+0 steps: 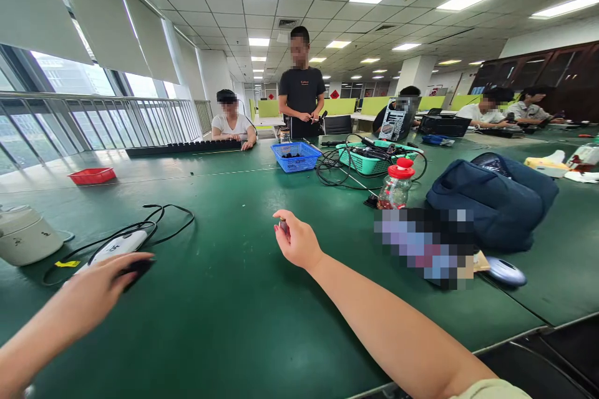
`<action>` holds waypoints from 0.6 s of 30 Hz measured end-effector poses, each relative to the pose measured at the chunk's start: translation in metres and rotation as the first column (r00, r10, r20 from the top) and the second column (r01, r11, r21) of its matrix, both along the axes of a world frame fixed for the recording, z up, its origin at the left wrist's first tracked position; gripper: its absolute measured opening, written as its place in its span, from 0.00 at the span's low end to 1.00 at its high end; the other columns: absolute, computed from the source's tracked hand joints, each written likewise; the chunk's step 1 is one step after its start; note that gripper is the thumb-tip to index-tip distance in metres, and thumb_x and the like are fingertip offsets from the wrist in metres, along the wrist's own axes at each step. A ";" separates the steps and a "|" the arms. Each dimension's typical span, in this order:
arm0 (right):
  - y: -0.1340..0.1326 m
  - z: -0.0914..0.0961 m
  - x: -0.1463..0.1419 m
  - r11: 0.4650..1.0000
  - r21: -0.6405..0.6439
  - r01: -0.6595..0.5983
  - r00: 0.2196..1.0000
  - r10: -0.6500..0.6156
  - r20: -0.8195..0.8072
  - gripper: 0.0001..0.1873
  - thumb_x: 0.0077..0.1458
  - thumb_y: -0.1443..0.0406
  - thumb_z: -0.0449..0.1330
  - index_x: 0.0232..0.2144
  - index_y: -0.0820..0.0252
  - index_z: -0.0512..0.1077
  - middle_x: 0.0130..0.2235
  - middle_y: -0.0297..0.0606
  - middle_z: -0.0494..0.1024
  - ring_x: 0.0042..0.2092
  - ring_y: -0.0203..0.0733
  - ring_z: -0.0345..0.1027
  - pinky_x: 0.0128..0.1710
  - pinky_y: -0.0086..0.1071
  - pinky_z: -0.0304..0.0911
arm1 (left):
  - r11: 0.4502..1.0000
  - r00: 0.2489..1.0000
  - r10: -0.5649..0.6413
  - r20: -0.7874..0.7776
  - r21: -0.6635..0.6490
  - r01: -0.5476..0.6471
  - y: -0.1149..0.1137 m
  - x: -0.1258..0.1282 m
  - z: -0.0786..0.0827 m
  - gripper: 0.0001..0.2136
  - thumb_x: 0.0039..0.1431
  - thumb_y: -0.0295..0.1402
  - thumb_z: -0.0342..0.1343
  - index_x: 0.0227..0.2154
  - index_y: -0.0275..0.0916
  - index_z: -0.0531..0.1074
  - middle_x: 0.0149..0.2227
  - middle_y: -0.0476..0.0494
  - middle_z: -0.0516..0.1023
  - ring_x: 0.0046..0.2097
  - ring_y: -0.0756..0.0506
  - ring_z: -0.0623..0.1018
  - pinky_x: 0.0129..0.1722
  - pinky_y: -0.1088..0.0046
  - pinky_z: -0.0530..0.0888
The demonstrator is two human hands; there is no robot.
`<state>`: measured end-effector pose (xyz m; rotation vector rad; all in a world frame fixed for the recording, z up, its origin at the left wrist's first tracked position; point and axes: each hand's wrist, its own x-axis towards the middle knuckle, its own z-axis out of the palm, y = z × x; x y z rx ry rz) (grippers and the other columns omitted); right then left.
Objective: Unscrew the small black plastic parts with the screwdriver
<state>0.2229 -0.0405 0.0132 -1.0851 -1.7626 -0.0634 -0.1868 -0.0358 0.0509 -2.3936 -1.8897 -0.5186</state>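
My left hand is closed around a dark, flat object, held above the table's left side; motion blur hides what kind it is. Just behind that hand lies a white device with a black cable looped beside it. Over the middle of the green table, my right hand pinches a small brownish cylindrical object between thumb and curled fingers. Most of this object is hidden by the fingers. The two hands are well apart.
A white canister and red tray are at left. Farther back stand a blue basket and a green basket with cables. A red-lidded jar, navy bag and oval device occupy the right. People are across the table.
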 end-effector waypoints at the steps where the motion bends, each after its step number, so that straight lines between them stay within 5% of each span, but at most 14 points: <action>1: 0.000 0.000 0.000 1.000 -0.005 0.000 1.000 0.000 -0.001 0.14 0.58 0.65 0.50 0.46 0.57 0.66 0.28 0.33 0.74 0.25 0.36 0.66 0.27 0.28 0.61 | 0.996 0.996 -0.084 0.006 -0.044 0.084 -0.004 0.034 0.008 0.19 0.59 0.42 0.41 0.47 0.50 0.72 0.48 0.56 0.77 0.47 0.43 0.75 0.51 0.64 0.71; 5: -0.001 0.003 0.003 1.000 -0.007 0.007 1.000 -0.007 0.010 0.17 0.58 0.65 0.51 0.49 0.58 0.66 0.31 0.35 0.75 0.28 0.37 0.69 0.30 0.30 0.63 | 0.936 0.939 -0.330 0.099 -0.100 0.339 -0.005 0.145 0.014 0.19 0.55 0.35 0.43 0.45 0.46 0.75 0.51 0.48 0.76 0.53 0.42 0.73 0.57 0.65 0.68; 8: 0.000 0.004 0.005 1.000 -0.007 0.021 0.999 -0.021 0.025 0.19 0.58 0.66 0.51 0.52 0.58 0.65 0.34 0.37 0.77 0.31 0.39 0.70 0.34 0.31 0.65 | 0.878 0.888 -0.433 0.158 -0.150 0.455 0.004 0.194 -0.001 0.20 0.54 0.27 0.43 0.47 0.43 0.74 0.51 0.46 0.76 0.54 0.42 0.72 0.58 0.63 0.68; 12: 0.002 0.004 0.007 0.999 -0.044 0.027 0.999 -0.026 0.023 0.22 0.58 0.67 0.52 0.56 0.56 0.63 0.38 0.38 0.78 0.34 0.40 0.71 0.37 0.33 0.67 | 0.852 0.859 -0.462 0.219 -0.160 0.499 0.018 0.227 -0.020 0.22 0.51 0.21 0.44 0.47 0.42 0.72 0.50 0.43 0.75 0.51 0.42 0.74 0.56 0.61 0.69; 18: -0.001 0.007 0.003 0.996 -0.079 -0.038 0.999 0.040 0.031 0.23 0.57 0.68 0.52 0.55 0.53 0.64 0.42 0.36 0.78 0.36 0.37 0.72 0.39 0.31 0.68 | 0.861 0.831 -0.437 0.344 -0.107 0.497 0.027 0.237 -0.038 0.18 0.51 0.22 0.47 0.44 0.42 0.71 0.46 0.43 0.76 0.48 0.42 0.75 0.53 0.60 0.71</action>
